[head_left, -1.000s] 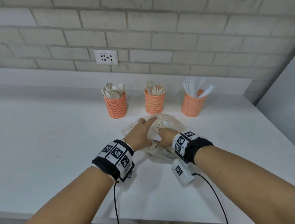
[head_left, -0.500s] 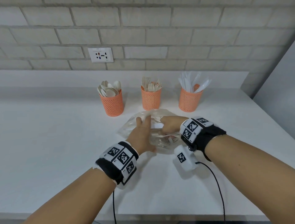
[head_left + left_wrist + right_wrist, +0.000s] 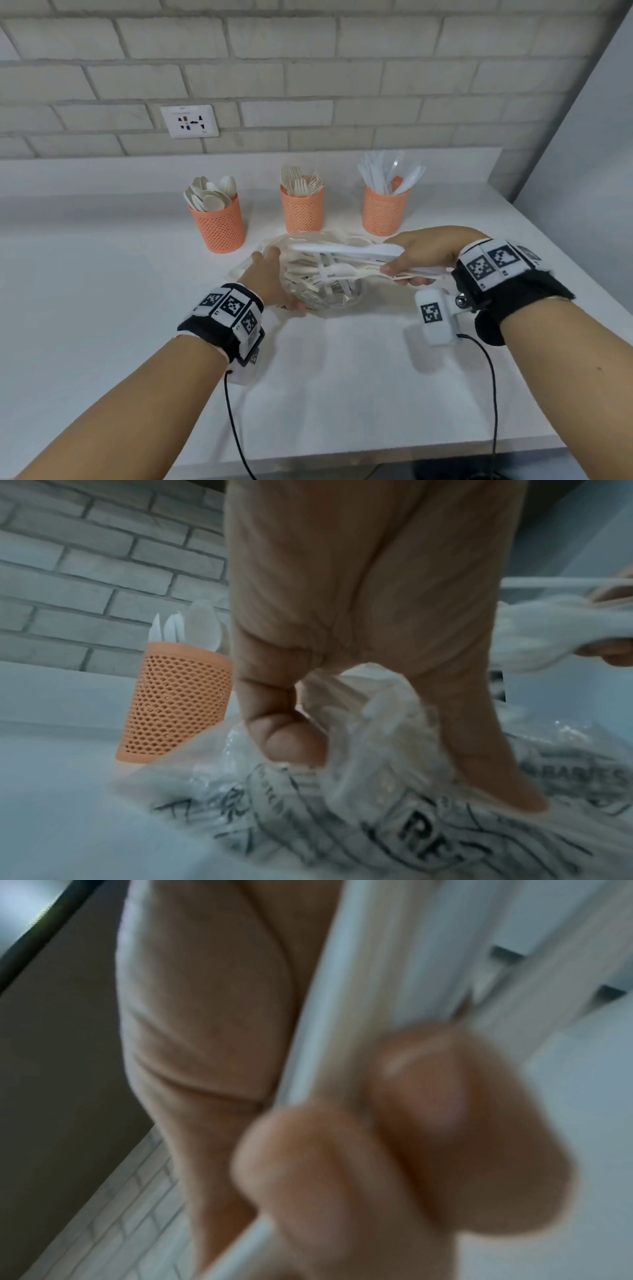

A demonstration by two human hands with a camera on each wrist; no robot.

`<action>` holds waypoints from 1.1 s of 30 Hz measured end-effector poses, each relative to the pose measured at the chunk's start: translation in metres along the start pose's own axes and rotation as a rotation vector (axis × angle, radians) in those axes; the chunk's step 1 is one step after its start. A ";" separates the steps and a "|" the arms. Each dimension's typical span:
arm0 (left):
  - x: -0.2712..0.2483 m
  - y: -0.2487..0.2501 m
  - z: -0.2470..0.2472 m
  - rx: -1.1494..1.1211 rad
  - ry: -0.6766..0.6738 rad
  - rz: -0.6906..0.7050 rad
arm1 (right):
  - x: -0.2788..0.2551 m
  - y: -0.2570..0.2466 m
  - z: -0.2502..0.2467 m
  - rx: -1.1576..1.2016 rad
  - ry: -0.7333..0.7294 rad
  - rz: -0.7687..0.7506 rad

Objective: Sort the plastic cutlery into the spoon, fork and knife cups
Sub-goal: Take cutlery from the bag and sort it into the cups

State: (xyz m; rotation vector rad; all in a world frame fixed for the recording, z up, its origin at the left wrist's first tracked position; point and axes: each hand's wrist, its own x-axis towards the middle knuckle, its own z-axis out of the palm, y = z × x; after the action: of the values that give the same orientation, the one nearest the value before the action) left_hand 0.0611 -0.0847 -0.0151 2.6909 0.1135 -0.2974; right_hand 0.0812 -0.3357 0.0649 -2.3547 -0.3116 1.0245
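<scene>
Three orange mesh cups stand in a row at the back: the spoon cup (image 3: 219, 224), the fork cup (image 3: 302, 210) and the knife cup (image 3: 385, 212). In front of them lies a clear plastic bag (image 3: 318, 291) with several white pieces of cutlery inside. My left hand (image 3: 270, 277) grips the bag's left side, its thumb and fingers pinching the film (image 3: 342, 737). My right hand (image 3: 421, 257) is raised at the bag's right and grips a bunch of white cutlery (image 3: 346, 253) that sticks out to the left over the bag. The right wrist view is blurred, with fingers (image 3: 428, 1137) curled round white handles (image 3: 342, 1015).
The white counter (image 3: 102, 308) meets a brick wall with a socket plate (image 3: 189, 121) behind. A grey wall panel (image 3: 582, 171) closes the right side. The counter's front edge (image 3: 342, 455) lies near me. Black cables (image 3: 236, 428) hang from both wrist cameras.
My right hand has pulled out of the bag and moved right and up with a bunch of cutlery in it. My left hand stays on the bag's left side.
</scene>
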 end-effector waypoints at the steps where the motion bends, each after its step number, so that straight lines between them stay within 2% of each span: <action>1: 0.000 0.002 0.000 0.011 -0.019 0.007 | -0.002 0.005 -0.001 0.115 0.000 -0.062; 4: -0.009 0.015 -0.007 0.147 -0.059 0.010 | 0.002 0.014 -0.001 0.379 0.069 -0.199; 6: -0.019 0.026 -0.018 0.317 0.023 0.023 | 0.007 0.016 0.001 0.455 0.115 -0.245; 7: -0.021 0.030 -0.022 0.333 0.100 0.056 | 0.011 0.016 0.002 0.487 0.138 -0.265; 8: -0.023 0.035 -0.027 0.278 0.195 0.112 | 0.014 0.014 0.003 0.522 0.169 -0.284; 10: -0.022 0.043 -0.034 0.007 0.372 0.263 | 0.021 0.010 0.005 0.622 0.255 -0.326; 11: -0.022 0.048 -0.035 -0.147 0.374 0.307 | 0.024 0.006 0.007 0.677 0.298 -0.356; 12: -0.022 0.055 -0.035 -0.271 0.293 0.312 | 0.027 0.001 0.010 0.722 0.332 -0.392; 14: -0.020 0.068 -0.029 -0.476 0.029 0.292 | 0.033 -0.013 0.019 0.760 0.363 -0.458; 16: -0.013 0.078 -0.021 -0.677 -0.105 0.283 | 0.040 -0.028 0.030 0.750 0.365 -0.505; 19: 0.001 0.085 -0.018 -1.049 -0.060 0.186 | 0.049 -0.044 0.042 0.740 0.348 -0.518; 21: 0.003 0.085 -0.020 -1.187 -0.010 0.132 | 0.052 -0.048 0.048 0.749 0.287 -0.542; 24: 0.006 0.080 -0.019 -1.216 0.035 0.154 | 0.057 -0.044 0.049 0.688 0.193 -0.537; 26: 0.007 0.080 -0.017 -1.260 0.015 0.196 | 0.058 -0.039 0.047 0.590 0.168 -0.508; 30: 0.013 0.078 -0.020 -1.376 -0.005 0.193 | 0.048 -0.033 0.030 0.373 0.081 -0.326; 33: 0.018 0.074 -0.026 -1.366 -0.022 0.176 | 0.035 -0.032 0.009 0.067 0.186 -0.243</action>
State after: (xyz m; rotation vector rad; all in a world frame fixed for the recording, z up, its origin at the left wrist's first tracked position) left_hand 0.0933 -0.1401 0.0337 1.3279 0.0389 -0.1068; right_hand 0.0993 -0.2910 0.0571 -2.2640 -0.4702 0.6863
